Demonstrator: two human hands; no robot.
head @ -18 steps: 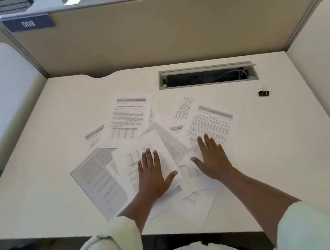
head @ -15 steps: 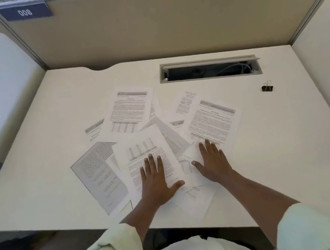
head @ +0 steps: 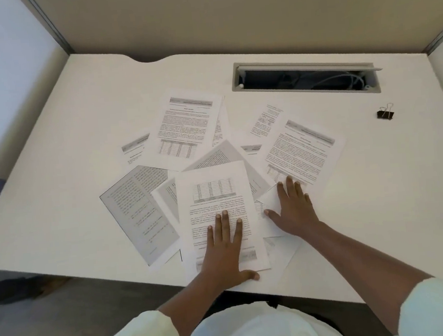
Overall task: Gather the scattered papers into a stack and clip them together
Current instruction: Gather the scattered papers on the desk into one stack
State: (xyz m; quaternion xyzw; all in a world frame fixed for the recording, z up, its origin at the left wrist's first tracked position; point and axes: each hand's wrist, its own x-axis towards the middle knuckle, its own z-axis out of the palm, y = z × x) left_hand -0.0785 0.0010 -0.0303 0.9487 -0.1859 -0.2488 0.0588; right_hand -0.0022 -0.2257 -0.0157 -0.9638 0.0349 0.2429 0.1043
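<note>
The papers (head: 302, 152) still sprawl mid-frame, but my flat left hand (head: 226, 250) has slid the top sheet (head: 214, 192) down to the near edge of the desk (head: 379, 207) (squarer now), right hand (head: 295, 209) pressed open-fingered beside it, clip (head: 385, 114) untouched upper right.

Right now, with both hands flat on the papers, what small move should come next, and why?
Probably slide the left hand and right hand toward each other, dragging the papers under them into one pile. They lie fanned across the desk, and the binder clip sits untouched at far right, so clipping seems premature.
</note>
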